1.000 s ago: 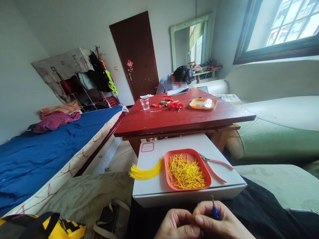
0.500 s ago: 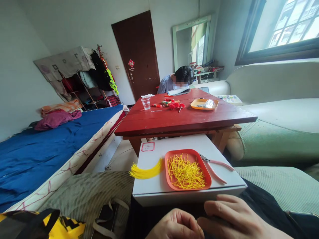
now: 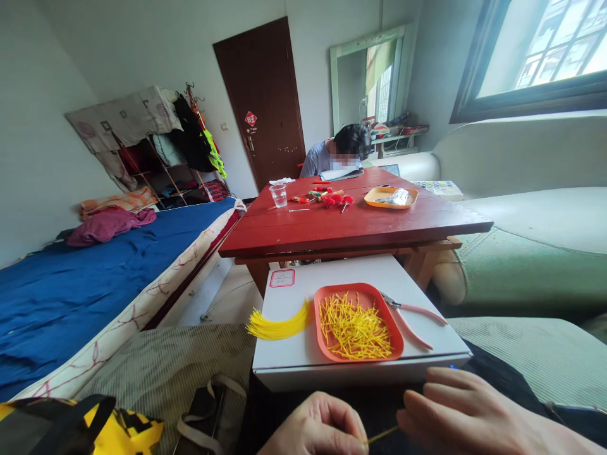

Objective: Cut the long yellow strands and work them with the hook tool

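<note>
My left hand (image 3: 317, 430) is at the bottom edge, fingers curled and pinching one end of a thin yellow strand (image 3: 382, 434). My right hand (image 3: 467, 417) is just to its right, fingers closed on the strand's other end, with a bit of blue tool (image 3: 453, 367) showing above it. Both hands hover over my dark lap in front of a white box (image 3: 294, 360). On the box lie an orange tray (image 3: 358, 322) full of short yellow strands, a bundle of long yellow strands (image 3: 277, 327) and pink-handled pliers (image 3: 412, 316).
A red low table (image 3: 351, 224) beyond the box carries a plastic cup (image 3: 279, 194), red tassels (image 3: 332, 199) and an orange dish (image 3: 391, 197). Another person (image 3: 334, 155) sits behind it. Blue bed (image 3: 95, 278) on the left, green sofa (image 3: 531, 234) on the right, yellow bag (image 3: 95, 433) bottom left.
The hands were together with a blue tool upright in the right one. They have drawn apart, the right hand moving right, and a yellow strand now stretches between them.
</note>
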Motion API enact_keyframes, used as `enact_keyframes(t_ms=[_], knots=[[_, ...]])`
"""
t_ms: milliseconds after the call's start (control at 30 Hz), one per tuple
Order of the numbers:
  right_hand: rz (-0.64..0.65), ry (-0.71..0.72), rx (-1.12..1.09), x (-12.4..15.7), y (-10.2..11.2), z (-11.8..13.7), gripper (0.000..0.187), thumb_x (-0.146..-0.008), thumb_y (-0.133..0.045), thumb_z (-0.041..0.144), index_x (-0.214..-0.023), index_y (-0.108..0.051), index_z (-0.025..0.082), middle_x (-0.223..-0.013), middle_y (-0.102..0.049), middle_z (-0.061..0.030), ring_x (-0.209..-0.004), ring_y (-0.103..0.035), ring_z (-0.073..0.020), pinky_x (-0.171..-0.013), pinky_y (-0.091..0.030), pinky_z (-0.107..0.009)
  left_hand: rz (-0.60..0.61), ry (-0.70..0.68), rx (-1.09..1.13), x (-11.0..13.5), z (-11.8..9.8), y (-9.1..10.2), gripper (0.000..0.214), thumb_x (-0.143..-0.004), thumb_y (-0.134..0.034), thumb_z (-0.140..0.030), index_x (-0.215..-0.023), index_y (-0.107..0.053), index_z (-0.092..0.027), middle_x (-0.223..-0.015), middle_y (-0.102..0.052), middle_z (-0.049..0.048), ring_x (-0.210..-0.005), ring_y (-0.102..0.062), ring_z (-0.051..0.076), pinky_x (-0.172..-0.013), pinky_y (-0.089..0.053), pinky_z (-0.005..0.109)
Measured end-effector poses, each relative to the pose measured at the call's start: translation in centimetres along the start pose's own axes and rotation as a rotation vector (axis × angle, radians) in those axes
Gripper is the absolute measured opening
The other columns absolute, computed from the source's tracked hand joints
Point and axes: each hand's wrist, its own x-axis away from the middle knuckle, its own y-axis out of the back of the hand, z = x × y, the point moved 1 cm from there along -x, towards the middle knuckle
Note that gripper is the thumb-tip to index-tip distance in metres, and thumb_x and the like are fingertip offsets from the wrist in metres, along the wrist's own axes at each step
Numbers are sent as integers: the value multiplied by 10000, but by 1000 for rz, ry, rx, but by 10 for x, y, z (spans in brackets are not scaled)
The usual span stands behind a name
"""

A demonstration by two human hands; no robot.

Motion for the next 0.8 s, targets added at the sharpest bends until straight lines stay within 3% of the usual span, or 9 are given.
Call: enact_keyframes(t_ms=[100,200,300,400,533,700,800], knots=[[-35,11,21,7,0,-3,372,-946,-275,248,-976,-646,241,-626,-659,-34,-490,-573,-165,-530,-465,-269,-84,-54,-163,6,3,13,120,-578,-718,-246,-544,-653,-150,-504,-479,-45,-490,-341,87,-495,-213,228],[21,19,101,5,4,-2,543,-965,-121,252,-895,-658,213,-617,-646,-46,-471,-548,-164,-515,-455,-287,-164,-100,-363,12,-3,22,191,-559,-765,-322,-560,-662,-162,-581,-531,-37,-610,-442,123,-592,-312,226],[94,37,161,-2,6,-2,678,-957,7,252,-786,-645,179,-634,-638,-70,-475,-527,-165,-518,-446,-309,-193,-181,-475,12,-15,19,284,-628,-720,-436,-665,-703,-156,-667,-576,-9,-714,-490,157,-687,-344,247],[80,82,149,-6,2,-2,616,-968,-61,244,-749,-634,185,-611,-618,-49,-441,-487,-151,-477,-414,-301,-130,-279,-418,3,-24,2,415,-652,-676,-530,-819,-729,-154,-749,-581,13,-696,-483,149,-638,-336,247],[56,88,127,-1,-1,-4,497,-967,-176,247,-790,-637,193,-624,-620,-38,-461,-494,-153,-479,-410,-293,-34,-233,-348,-9,-25,-18,366,-584,-750,-485,-672,-737,-130,-571,-511,-17,-530,-394,96,-509,-256,236],[98,-3,73,10,3,-12,420,-956,-213,262,-919,-626,196,-721,-642,-66,-563,-542,-177,-556,-433,-303,-116,-201,-313,-7,-23,-10,321,-626,-732,-454,-615,-730,-133,-532,-514,-14,-547,-392,100,-533,-256,233],[142,-81,59,10,-2,-15,337,-939,-269,189,-857,-595,188,-694,-603,-50,-566,-512,-163,-547,-411,-293,-97,-200,-171,-6,-18,-1,317,-574,-771,-447,-585,-723,-134,-534,-547,-5,-536,-411,91,-544,-271,217]])
